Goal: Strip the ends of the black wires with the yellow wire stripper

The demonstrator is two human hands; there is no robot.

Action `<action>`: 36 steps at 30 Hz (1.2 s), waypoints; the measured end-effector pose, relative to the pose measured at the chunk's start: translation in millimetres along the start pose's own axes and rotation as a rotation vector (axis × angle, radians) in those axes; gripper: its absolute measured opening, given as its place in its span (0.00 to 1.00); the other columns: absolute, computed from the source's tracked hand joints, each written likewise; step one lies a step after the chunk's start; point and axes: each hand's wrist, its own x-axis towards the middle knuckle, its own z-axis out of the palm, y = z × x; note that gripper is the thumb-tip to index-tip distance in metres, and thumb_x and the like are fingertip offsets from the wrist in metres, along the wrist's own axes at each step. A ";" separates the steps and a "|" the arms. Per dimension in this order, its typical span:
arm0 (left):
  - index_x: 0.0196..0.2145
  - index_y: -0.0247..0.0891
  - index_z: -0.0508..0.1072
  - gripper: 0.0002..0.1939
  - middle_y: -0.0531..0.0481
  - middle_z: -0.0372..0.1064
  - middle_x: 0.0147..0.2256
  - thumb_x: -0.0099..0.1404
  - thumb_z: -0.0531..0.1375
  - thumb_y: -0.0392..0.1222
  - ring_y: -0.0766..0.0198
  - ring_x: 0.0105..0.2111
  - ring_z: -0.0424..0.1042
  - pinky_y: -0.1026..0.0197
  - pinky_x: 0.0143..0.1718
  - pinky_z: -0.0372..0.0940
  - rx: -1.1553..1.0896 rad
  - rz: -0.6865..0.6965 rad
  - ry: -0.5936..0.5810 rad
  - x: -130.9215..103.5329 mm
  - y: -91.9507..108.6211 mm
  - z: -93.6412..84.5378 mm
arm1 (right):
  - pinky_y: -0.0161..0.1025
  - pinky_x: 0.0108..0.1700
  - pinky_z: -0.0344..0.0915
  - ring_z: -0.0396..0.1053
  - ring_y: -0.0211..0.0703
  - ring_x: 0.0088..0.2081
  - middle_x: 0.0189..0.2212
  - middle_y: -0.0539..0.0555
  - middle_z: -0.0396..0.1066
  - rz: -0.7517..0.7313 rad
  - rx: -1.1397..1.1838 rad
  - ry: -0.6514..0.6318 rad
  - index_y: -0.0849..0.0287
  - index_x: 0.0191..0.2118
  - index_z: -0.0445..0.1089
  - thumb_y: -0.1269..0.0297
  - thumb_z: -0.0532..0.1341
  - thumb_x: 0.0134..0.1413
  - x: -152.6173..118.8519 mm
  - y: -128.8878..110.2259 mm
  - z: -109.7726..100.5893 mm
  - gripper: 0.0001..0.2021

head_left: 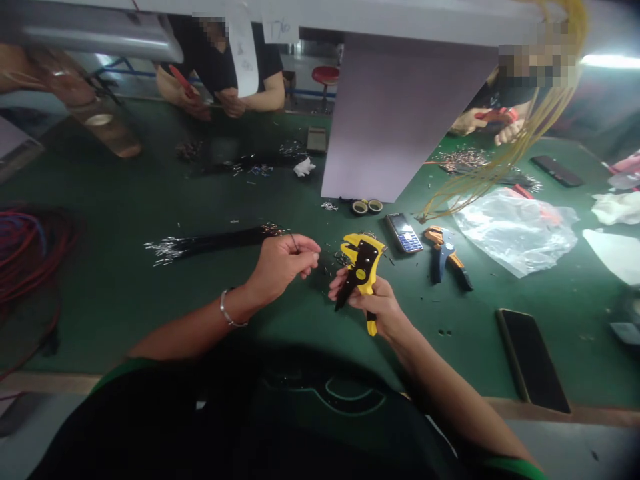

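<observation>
My right hand (383, 303) is wrapped round the handles of a yellow and black wire stripper (364, 267), its jaws pointing away from me and to the left. Just left of it, my left hand (285, 263) is closed in a pinch, with a thin black wire (294, 243) showing between thumb and fingers; the rest of that wire is hidden. Behind the left wrist lies a bundle of black wires (215, 241) with bare metallic ends at the left and coppery ends near my hand. Small dark scraps lie on the green table around the stripper's jaws.
To the right are a keypad phone (404, 233), a blue and orange wire stripper (446, 257), a clear plastic bag (520, 230) and a smartphone (533, 360). Tape rolls (367, 207) sit before an upright panel (387, 120). Red cables (30, 257) are coiled left. Other people work opposite.
</observation>
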 end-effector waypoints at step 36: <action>0.27 0.34 0.72 0.05 0.54 0.67 0.18 0.49 0.59 0.29 0.73 0.16 0.64 0.68 0.17 0.60 0.061 -0.165 -0.043 -15.8 -10.4 21.7 | 0.48 0.42 0.70 0.74 0.47 0.35 0.36 0.54 0.75 0.053 -0.089 -0.004 0.58 0.46 0.69 0.72 0.65 0.38 1.1 23.9 0.2 0.23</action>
